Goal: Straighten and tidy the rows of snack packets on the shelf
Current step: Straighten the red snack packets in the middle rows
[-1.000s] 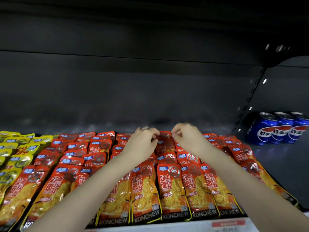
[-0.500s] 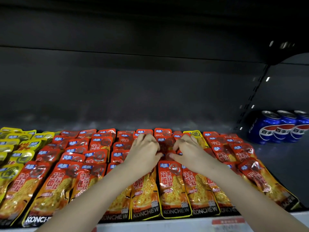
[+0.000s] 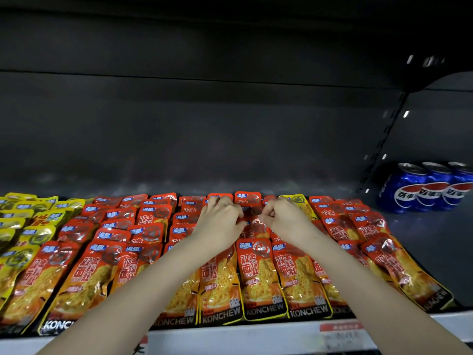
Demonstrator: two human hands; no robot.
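Left hand [image 3: 220,222] and right hand [image 3: 285,220], fingers curled, both pinch 1 red snack packet [image 3: 256,226]. 3 Pepsi cans [image 3: 409,190] stand well apart.

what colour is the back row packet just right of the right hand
Yellow packet; the head view shows it best.

— What are the red snack packets [image 3: 258,275] made of?
— Glossy plastic film, crinkled, with bright glints. The yellow packets [image 3: 23,226] look alike.
— The blue cans [image 3: 419,188]?
— Smooth, shiny metal.
— And the shelf back panel [image 3: 204,124]?
— Dark and matt. The shelf front rail [image 3: 256,336] is pale and smooth, with a paper-like label [image 3: 337,331].
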